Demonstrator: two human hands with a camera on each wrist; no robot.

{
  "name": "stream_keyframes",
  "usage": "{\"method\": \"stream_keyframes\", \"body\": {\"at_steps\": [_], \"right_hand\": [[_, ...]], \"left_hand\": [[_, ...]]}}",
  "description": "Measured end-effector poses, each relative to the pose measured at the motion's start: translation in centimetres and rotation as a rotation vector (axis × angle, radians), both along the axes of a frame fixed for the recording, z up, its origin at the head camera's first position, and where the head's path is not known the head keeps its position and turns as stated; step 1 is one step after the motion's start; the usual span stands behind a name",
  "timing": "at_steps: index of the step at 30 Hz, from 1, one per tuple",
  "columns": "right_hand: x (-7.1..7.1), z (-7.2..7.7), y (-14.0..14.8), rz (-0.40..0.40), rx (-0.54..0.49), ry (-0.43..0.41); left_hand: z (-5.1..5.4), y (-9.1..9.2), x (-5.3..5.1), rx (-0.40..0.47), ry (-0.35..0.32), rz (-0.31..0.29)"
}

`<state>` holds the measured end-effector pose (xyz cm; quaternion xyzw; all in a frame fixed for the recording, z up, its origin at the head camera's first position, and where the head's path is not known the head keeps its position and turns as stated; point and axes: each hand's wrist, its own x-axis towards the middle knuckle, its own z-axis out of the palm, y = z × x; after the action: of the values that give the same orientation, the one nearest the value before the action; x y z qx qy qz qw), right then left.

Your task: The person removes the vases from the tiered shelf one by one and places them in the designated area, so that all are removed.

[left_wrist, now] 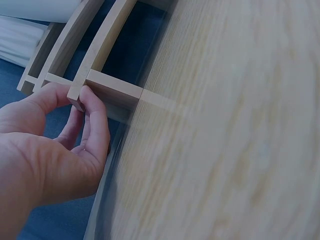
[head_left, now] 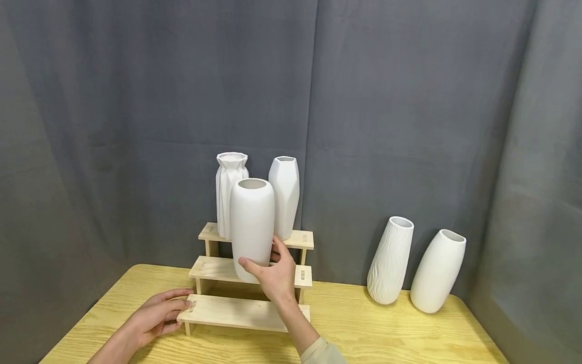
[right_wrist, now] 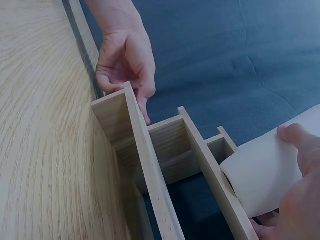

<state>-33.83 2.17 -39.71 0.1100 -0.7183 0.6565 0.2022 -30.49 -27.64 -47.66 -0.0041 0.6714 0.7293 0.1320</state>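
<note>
A smooth white vase (head_left: 252,222) stands upright at the middle step of a three-tier wooden stand (head_left: 241,312). My right hand (head_left: 278,270) grips its lower part, thumb in front and fingers round the right side. In the right wrist view the base of this vase (right_wrist: 265,172) is at the middle board; whether its full weight rests there I cannot tell. My left hand (head_left: 156,316) pinches the left end of the lowest board, thumb and fingers on either face in the left wrist view. On the top step stand a pleated vase (head_left: 231,197) and a faceted vase (head_left: 284,197).
To the right on the wooden table (head_left: 364,333) stand a ripple-textured white vase (head_left: 391,263) and a smooth white vase (head_left: 438,273), appearing slanted in the head view. A grey curtain (head_left: 386,111) hangs close behind the table, with more fabric at both sides.
</note>
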Motion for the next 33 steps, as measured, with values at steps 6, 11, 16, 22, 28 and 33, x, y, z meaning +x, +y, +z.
{"method": "stream_keyframes", "body": {"at_steps": [6,11,16,22,28,33], "right_hand": [[0.1,0.2,0.2,-0.004,-0.008,-0.001],[0.3,0.4,0.3,0.004,0.001,0.019],[0.5,0.6,0.3,0.011,-0.002,0.026],[0.9,1.2,0.6,0.008,-0.007,0.027],[1.1,2.0,1.2,0.007,0.002,0.032],[1.3,2.5,1.7,0.009,-0.002,0.031]], "left_hand": [[0.1,0.1,0.0,0.025,0.012,-0.014],[0.0,0.1,-0.1,0.017,0.01,-0.011],[-0.1,-0.1,-0.1,-0.002,0.0,-0.005],[0.0,-0.2,0.0,-0.001,-0.015,-0.002],[0.3,-0.1,0.0,0.007,-0.018,-0.003],[0.4,0.0,0.1,0.003,-0.014,-0.002]]}}
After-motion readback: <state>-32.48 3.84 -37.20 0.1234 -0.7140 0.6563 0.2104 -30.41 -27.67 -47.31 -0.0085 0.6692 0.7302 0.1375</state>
